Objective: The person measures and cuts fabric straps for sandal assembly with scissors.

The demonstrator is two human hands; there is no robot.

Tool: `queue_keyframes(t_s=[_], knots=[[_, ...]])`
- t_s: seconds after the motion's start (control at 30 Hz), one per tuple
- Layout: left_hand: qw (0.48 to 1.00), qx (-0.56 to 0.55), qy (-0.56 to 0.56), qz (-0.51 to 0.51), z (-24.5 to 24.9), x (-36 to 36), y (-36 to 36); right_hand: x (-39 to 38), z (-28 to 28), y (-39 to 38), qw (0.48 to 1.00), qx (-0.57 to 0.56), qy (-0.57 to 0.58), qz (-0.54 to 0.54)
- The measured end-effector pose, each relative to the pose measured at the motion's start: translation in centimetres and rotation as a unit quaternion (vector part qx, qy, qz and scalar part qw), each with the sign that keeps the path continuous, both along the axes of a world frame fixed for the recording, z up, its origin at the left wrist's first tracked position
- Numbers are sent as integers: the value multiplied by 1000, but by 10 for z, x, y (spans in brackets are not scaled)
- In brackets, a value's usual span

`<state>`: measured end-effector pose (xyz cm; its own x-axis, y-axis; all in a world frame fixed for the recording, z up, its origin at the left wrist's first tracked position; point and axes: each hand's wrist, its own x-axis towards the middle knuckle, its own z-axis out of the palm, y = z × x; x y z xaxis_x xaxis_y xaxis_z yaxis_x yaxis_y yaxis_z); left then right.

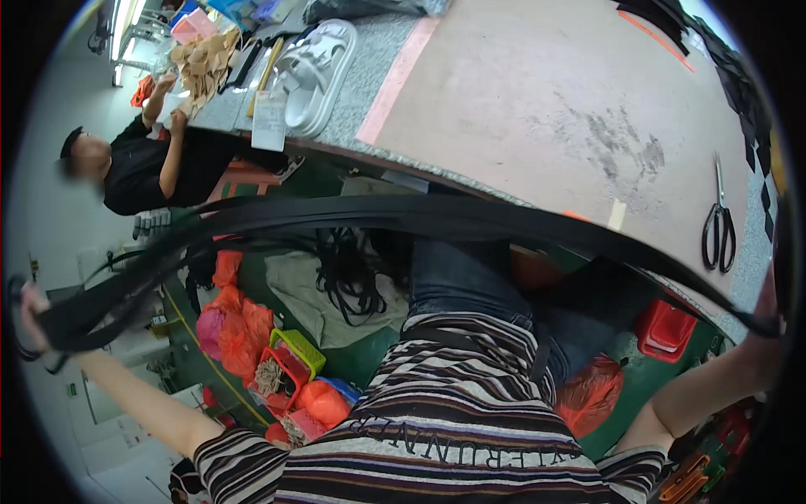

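A bundle of long black strips [403,214] stretches across the view, over the front edge of the table and above my lap. My left hand [35,315], at the far left edge, is wrapped round one end of the bundle, where loose ends hang down. At the far right edge, my right hand [768,315] is closed on the other end, partly lost in the dark rim of the view. Black-handled scissors [719,227] lie on the table just left of that hand.
The table [504,101] holds white sandals [319,80], a tag and beige pieces [201,63]. A co-worker [138,168] in black sits at its left end. Red bags [239,332], a green basket [298,353], more black strips and a red bin [666,329] are on the floor.
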<state>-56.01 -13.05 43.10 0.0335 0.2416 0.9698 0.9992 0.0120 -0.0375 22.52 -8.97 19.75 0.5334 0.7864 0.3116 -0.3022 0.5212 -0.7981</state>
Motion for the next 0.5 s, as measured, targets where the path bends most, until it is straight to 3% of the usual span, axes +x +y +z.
queue_keyframes(t_s=[0.07, 0.1, 0.13, 0.17, 0.2, 0.23, 0.27, 0.3, 0.33, 0.37, 0.43, 0.47, 0.5], knots=[[976, -212, -47, 3, -76, -53, 18, 25, -22, -25, 969, 72, -14, 235], [900, -385, -194, 63, -103, -115, 29, 37, -33, -37, 934, 88, -26, 345], [832, -481, -47, 272, -158, -35, 36, 20, -31, -41, 946, 73, -13, 315], [750, -578, 13, 321, -198, 11, 44, 6, -32, -46, 962, 49, -29, 268], [696, -666, 52, 262, -222, 59, 44, -8, -36, -53, 978, 7, -63, 197], [577, -792, -58, 192, -233, 109, 78, -19, -39, -55, 981, -27, -96, 166], [566, -794, -218, 33, -239, 202, 94, -29, -42, -52, 979, -53, -133, 148], [582, -773, -214, -138, -254, 263, 104, -36, -44, -47, 970, -67, -165, 164], [531, -780, -260, -206, -248, 343, 105, -44, -47, -43, 961, -79, -198, 178], [528, -722, -146, -423, -259, 391, 108, -43, -54, -38, 933, -79, -300, 181], [476, -663, -110, -567, -268, 493, 101, -67, -78, -34, 942, -68, -308, 116], [421, -650, -104, -625, -287, 522, 102, -73, -89, -34, 940, -74, -326, 75], [364, -684, -125, -619, -303, 543, 99, -75, -100, -38, 936, -78, -342, 35]])
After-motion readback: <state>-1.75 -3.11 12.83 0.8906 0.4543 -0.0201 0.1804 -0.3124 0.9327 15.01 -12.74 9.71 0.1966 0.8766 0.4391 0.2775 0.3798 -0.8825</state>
